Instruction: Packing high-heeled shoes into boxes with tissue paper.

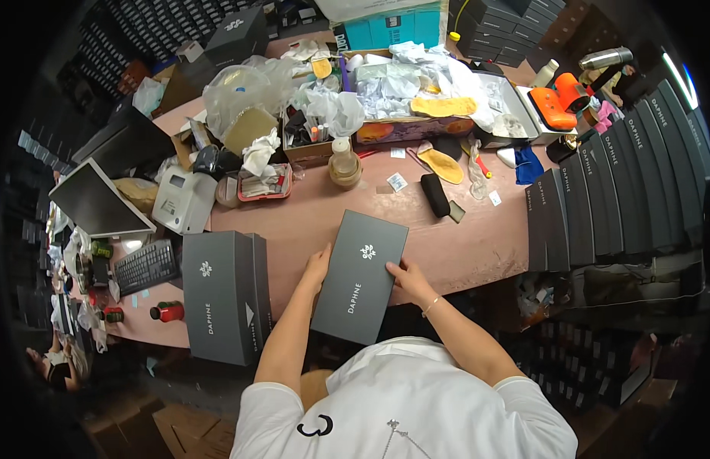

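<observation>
A dark grey shoebox (362,279) with a white emblem and lettering on its lid lies between my hands, closed, at the front edge of the table. My left hand (318,265) presses on its left side, the fingers partly hidden behind the box. On the right side my right hand (410,279) grips it, with the thumb on the lid's edge and the other fingers out of sight beneath. To the left stand matching grey shoeboxes (217,298), close to my left forearm.
A long row of grey shoeboxes (623,183) lines the right side. Behind sit a carton of crumpled white paper (408,130), yellow insoles (444,164), a glue jar (344,164), a black case (435,195) and an orange device (554,107). At left are a monitor (102,200), keyboard (146,266) and red-capped bottle (167,311).
</observation>
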`<state>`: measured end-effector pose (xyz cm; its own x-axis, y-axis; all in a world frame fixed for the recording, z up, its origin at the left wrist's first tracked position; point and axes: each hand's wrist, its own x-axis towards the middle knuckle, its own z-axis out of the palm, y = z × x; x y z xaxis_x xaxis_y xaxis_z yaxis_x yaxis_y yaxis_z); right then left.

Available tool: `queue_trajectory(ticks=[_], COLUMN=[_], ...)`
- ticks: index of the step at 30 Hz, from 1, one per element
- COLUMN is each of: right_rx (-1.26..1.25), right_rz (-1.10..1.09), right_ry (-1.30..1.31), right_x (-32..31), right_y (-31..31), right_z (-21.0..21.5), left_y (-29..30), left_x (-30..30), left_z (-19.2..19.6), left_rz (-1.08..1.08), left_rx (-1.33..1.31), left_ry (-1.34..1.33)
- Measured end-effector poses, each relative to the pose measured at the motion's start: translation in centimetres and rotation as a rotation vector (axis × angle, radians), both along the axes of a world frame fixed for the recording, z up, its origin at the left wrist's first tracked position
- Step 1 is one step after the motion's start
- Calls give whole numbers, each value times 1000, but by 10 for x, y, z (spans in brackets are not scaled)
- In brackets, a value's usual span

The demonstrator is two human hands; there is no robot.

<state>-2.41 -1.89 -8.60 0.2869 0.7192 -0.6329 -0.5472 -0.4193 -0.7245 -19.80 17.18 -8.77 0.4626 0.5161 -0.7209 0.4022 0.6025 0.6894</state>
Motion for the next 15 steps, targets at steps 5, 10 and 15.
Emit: queue_trajectory(ticks=[5,10,15], right_rx=[-90,-214,-112], right_rz=[138,64,-5], right_ry=[-6,3,-73], right_x=[2,2,41], right_y=[-26,-17,-12], right_z=[12,42,105], left_y=[-41,-45,-89], left_x=[-58,-26,8], left_z=[-17,29,32], left_rz=[68,218,153], left_rx=[59,-217,-161], left_ry=[-115,-280,-334])
